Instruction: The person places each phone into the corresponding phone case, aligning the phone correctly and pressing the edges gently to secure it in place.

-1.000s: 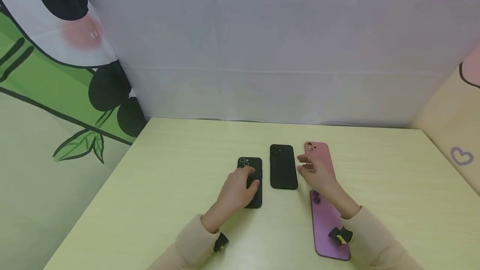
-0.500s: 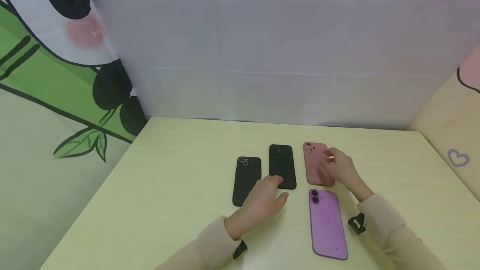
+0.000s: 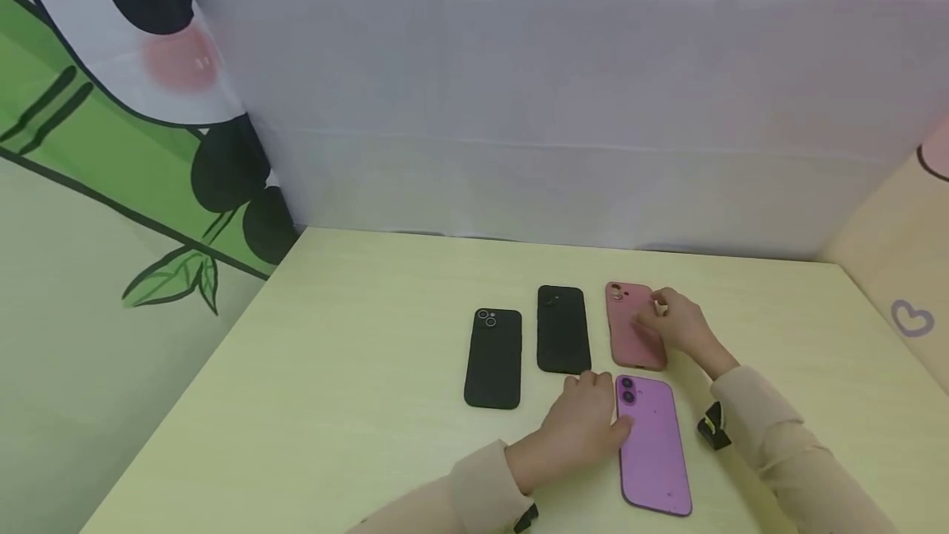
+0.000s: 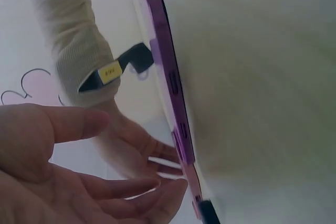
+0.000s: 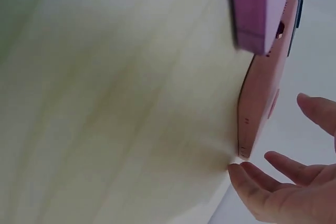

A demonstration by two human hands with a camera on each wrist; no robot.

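Observation:
A purple phone (image 3: pixel 656 468) lies back up at the front right, its twin lenses at the far end. My left hand (image 3: pixel 577 431) hovers at its left edge, the thumb overlapping that edge in the head view. In the left wrist view, this hand's loosely bent fingers (image 4: pixel 126 187) grip nothing. Behind the purple phone lies a pink phone (image 3: pixel 630 340), also back up. My right hand (image 3: pixel 678 321) is at its right side, fingertips over the edge in the head view. The right wrist view has those fingers (image 5: pixel 257 192) spread beside the pink phone's end, holding nothing.
Two black phones lie left of the pink one: one in the middle (image 3: pixel 561 332) and one farther left (image 3: pixel 494 365). The pale yellow table (image 3: pixel 334 369) meets a grey sheet (image 3: pixel 519 105) at the back. Printed panels stand at both sides.
My left hand has moved right, from the leftmost black phone past the other black one to the purple phone. My right hand has shifted right, from the pink phone's left side to its right side.

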